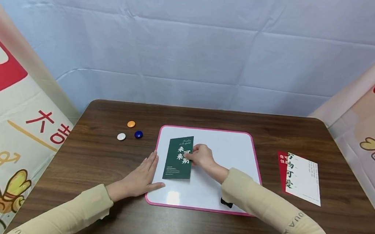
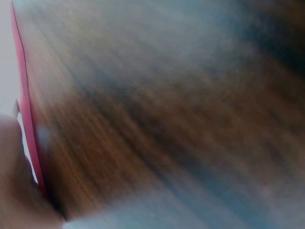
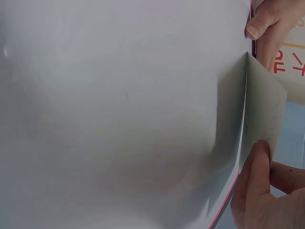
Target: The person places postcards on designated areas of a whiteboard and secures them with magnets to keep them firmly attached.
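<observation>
A dark green card (image 1: 175, 160) with white characters stands on the left part of a pink-framed whiteboard (image 1: 231, 153). My right hand (image 1: 188, 156) pinches the card at its right edge. In the right wrist view the card's pale back (image 3: 262, 109) is lifted off the board (image 3: 119, 95), with my thumb (image 3: 259, 155) on it. My left hand (image 1: 144, 174) lies flat on the table beside the board's left edge, with the thumb on the lower left corner. The left wrist view is blurred and shows only wood and the pink frame (image 2: 26, 109).
An orange magnet (image 1: 131, 124), a white magnet (image 1: 121, 136) and a blue magnet (image 1: 138, 134) lie left of the board. A white card (image 1: 303, 177) overlaps a red card (image 1: 282, 165) at the right. A small black object (image 1: 226, 202) sits at the board's near edge.
</observation>
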`<state>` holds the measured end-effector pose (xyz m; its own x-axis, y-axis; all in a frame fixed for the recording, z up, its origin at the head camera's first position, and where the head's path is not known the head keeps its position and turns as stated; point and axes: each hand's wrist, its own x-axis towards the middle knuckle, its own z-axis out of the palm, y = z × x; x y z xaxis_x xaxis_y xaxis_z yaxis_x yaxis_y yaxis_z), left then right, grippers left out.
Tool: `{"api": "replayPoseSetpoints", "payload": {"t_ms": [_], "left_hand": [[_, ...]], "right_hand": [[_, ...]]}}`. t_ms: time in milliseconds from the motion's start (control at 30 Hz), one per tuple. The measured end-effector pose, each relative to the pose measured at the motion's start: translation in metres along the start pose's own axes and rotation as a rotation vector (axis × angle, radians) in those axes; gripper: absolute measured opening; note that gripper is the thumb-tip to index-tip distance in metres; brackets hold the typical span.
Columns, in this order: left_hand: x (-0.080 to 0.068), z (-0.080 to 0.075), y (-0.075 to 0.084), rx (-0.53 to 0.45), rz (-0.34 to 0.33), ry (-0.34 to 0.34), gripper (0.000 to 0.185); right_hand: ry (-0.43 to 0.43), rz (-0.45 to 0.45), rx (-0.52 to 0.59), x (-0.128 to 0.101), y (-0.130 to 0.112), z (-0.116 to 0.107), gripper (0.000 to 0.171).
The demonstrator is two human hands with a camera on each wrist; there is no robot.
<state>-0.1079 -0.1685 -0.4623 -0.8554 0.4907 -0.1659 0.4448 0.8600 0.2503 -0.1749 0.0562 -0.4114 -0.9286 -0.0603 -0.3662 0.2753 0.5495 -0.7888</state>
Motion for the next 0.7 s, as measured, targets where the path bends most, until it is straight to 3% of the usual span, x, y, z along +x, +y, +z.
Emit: {"api": "replayPoseSetpoints", "payload": {"t_ms": [700], "left_hand": [[0.0,-0.001,-0.001,-0.012,0.013,-0.006,0.099]], "right_hand": [[-0.039,-0.094,-0.111,0.002,-0.002,0.011,0.025]]}}
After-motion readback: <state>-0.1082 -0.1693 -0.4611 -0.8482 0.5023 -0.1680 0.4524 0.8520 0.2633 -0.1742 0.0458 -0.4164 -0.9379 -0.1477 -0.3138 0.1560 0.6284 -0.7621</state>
